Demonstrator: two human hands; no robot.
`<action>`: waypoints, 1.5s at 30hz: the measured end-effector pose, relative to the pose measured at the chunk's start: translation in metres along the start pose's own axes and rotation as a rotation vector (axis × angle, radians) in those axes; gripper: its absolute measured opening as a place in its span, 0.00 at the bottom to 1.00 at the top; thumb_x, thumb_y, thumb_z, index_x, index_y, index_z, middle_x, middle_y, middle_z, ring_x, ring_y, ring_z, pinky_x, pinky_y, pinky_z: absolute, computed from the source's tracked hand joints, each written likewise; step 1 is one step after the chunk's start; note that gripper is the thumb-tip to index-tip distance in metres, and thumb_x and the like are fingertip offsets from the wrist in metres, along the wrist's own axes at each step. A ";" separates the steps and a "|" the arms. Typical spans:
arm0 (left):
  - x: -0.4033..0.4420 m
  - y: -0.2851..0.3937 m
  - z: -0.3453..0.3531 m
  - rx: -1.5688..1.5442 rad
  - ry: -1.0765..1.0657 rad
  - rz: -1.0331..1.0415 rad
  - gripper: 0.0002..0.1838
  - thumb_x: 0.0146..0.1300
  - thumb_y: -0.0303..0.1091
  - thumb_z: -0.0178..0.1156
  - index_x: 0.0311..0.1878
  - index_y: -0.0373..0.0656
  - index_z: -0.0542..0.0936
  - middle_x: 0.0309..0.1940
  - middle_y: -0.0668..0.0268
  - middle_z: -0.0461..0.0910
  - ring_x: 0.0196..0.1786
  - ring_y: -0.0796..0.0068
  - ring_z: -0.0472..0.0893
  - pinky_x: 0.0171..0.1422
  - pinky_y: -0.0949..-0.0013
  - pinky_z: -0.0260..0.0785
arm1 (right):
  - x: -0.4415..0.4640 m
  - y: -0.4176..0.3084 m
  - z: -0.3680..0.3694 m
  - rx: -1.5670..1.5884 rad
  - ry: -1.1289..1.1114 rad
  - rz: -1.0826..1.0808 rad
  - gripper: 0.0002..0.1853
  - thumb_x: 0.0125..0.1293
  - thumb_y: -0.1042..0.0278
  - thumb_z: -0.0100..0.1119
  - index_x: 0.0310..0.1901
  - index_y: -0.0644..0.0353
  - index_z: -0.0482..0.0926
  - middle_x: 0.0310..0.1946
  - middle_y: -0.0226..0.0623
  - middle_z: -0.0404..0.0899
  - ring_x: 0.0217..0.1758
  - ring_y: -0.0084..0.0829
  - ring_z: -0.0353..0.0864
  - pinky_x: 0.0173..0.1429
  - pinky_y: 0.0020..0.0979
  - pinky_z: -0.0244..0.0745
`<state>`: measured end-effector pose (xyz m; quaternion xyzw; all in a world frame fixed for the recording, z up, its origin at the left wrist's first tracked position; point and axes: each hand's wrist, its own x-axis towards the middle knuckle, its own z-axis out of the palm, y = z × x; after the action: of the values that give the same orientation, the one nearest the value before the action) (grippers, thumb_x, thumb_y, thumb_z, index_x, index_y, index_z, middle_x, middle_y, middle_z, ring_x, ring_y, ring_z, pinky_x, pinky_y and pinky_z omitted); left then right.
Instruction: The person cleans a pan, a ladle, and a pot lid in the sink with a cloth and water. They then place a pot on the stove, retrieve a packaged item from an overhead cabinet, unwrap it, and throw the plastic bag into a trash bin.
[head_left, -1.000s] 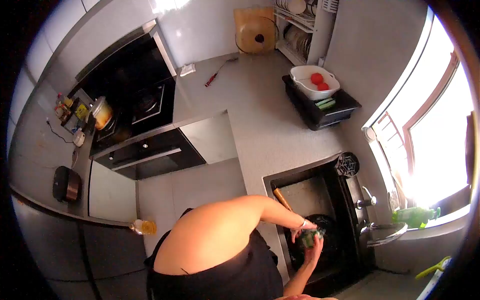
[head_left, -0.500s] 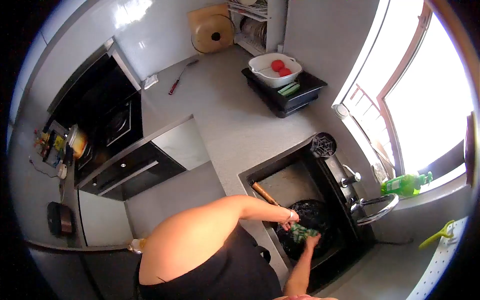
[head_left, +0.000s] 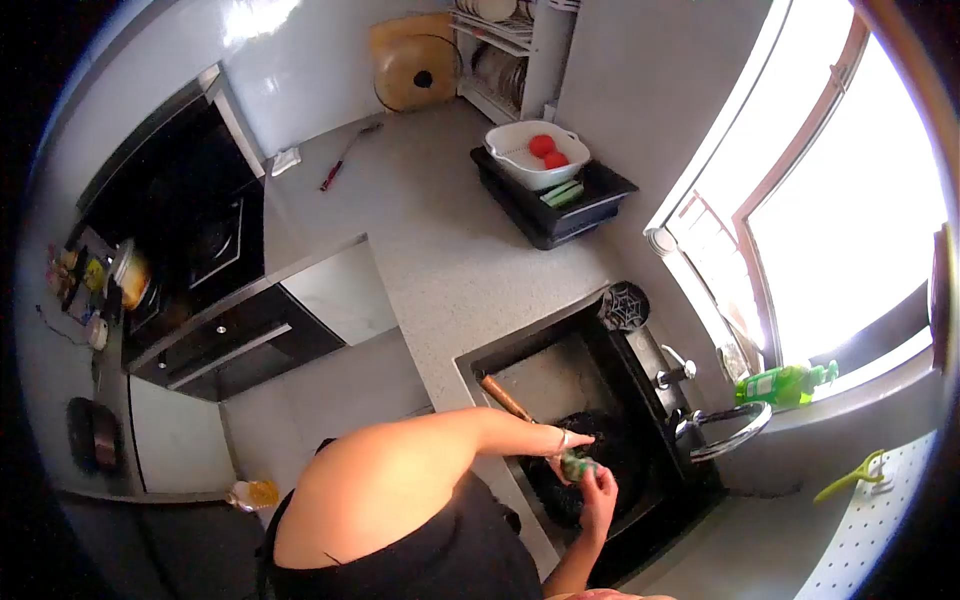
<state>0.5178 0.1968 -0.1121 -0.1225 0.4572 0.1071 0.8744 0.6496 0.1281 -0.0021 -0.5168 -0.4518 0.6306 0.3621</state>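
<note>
Over the sink [head_left: 560, 372] both hands are close together above a dark wok [head_left: 622, 462] whose wooden handle [head_left: 505, 396] points to the far left corner. A green patterned cloth [head_left: 577, 467] is bunched between them. My left hand [head_left: 566, 447], with a band at the wrist, grips one side of the cloth; some of its fingers reach out over the wok. My right hand [head_left: 599, 490] pinches the other side, its fingers closed. Forearms and hands hide part of the wok's near rim.
Right of the sink stand a chrome faucet [head_left: 735, 432] and a green soap bottle [head_left: 785, 384]. A round black web-patterned strainer [head_left: 624, 306] sits at the sink's far corner. Farther back, a white basket [head_left: 510, 150] with red tomatoes rests on a black tub [head_left: 545, 222].
The cloth was spread longer between my hands and is now bunched smaller. My right hand has come closer to my left. The whole view has shifted slightly.
</note>
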 end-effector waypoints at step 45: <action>-0.014 0.002 0.005 0.027 -1.199 -0.087 0.21 0.64 0.54 0.53 0.49 0.47 0.76 0.40 0.69 0.78 0.36 0.74 0.79 0.33 0.71 0.73 | 0.027 -0.018 0.043 0.967 0.148 0.147 0.28 0.68 0.65 0.51 0.68 0.57 0.57 0.37 0.39 0.74 0.34 0.30 0.74 0.36 0.29 0.72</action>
<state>0.5137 0.1990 -0.0982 -0.0481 -0.1197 0.1158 0.9849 0.6014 0.1508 0.0090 -0.3633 -0.0430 0.7535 0.5462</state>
